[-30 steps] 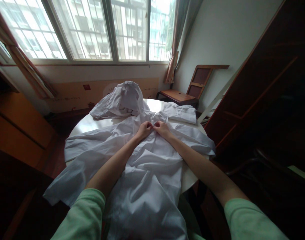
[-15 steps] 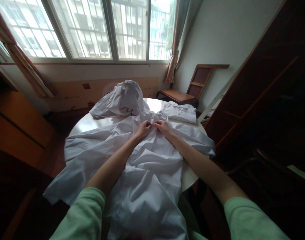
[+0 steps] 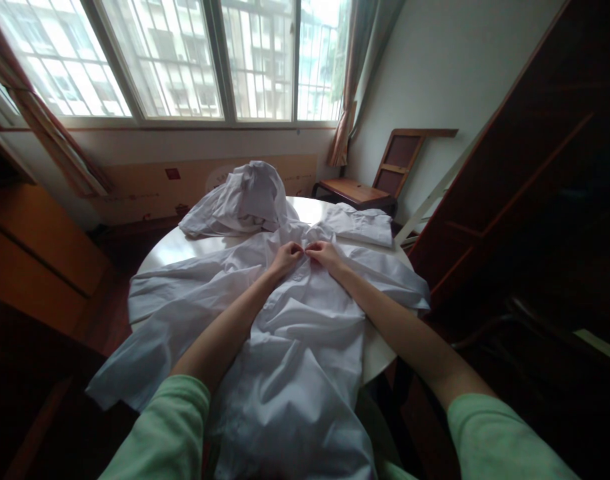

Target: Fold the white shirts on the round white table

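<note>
A long white coat (image 3: 305, 347) lies spread over a round white table (image 3: 169, 248), its sleeves out to both sides and its lower part hanging over the near edge. My left hand (image 3: 287, 259) is closed in a pinch on the coat's front, near the collar. Close beside it, my right hand (image 3: 323, 255) pinches the front from the other side, the fingertips of both hands almost touching. Whether a button sits between the fingers is too small to tell.
A heap of white cloth (image 3: 249, 197) stands at the table's far left, and a folded white garment (image 3: 362, 223) lies far right. Behind are a wooden chair (image 3: 357, 191) and a barred window (image 3: 185, 60). A dark wooden panel (image 3: 485, 220) leans at right.
Both hands stay at the same spot on the coat's front, with only a slight shift of the fingers. The coat and the other cloth have not moved.
</note>
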The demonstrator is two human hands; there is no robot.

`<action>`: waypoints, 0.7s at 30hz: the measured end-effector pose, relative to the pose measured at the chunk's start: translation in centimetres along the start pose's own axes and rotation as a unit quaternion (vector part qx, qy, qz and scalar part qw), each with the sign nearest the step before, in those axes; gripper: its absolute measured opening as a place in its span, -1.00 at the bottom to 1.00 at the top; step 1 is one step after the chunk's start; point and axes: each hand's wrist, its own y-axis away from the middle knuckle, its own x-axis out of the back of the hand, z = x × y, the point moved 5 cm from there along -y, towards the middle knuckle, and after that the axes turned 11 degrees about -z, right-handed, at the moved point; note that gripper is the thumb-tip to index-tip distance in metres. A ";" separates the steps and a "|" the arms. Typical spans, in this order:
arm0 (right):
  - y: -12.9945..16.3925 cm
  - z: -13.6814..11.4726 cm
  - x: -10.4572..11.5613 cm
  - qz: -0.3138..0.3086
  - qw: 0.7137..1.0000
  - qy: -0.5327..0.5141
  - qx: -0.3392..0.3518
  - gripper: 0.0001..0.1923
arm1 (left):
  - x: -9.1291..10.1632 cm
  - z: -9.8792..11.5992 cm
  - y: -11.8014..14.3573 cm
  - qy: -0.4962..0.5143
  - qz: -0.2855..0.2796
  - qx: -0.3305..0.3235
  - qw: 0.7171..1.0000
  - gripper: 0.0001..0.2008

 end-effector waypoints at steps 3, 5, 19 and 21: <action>0.0 0.3 -0.1 0.001 0.998 -0.055 -0.012 -0.93 | 0.1 -0.1 -0.2 -0.001 -0.001 -0.001 1.000 -0.94; 0.1 0.3 -0.2 -0.006 0.995 -0.095 -0.017 -0.97 | 0.1 -0.2 -0.2 -0.002 0.001 0.000 1.000 -0.94; 0.4 -0.1 -0.1 -0.036 0.999 -0.040 0.005 -0.95 | 0.3 -0.6 -0.4 0.047 0.015 0.000 0.999 -0.94; 0.4 -0.4 -0.1 -0.025 0.999 0.015 0.032 -0.93 | 0.3 -0.6 -0.3 0.059 0.017 0.001 0.998 -0.94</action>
